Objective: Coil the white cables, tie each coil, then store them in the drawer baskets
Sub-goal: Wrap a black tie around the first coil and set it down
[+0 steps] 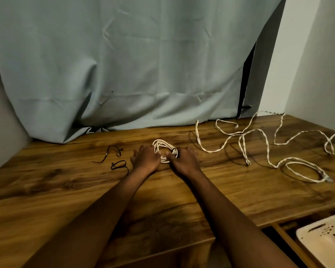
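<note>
Two loose black ties are lying left on the wooden desk. At centre, the left hand and right hand are grasping a coiled white cable resting on the desk. Uncoiled white cables are sprawling rightward; the perforated cream plastic basket is sitting in the open drawer, its contents unseen.

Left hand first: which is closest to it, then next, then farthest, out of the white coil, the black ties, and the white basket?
From the left hand, in the head view:
1. White coil: its fingers touch the coil, just to its right.
2. Black ties: on the table, a little to its left.
3. White basket: far to the right, in the open drawer at the table's near edge.
</note>
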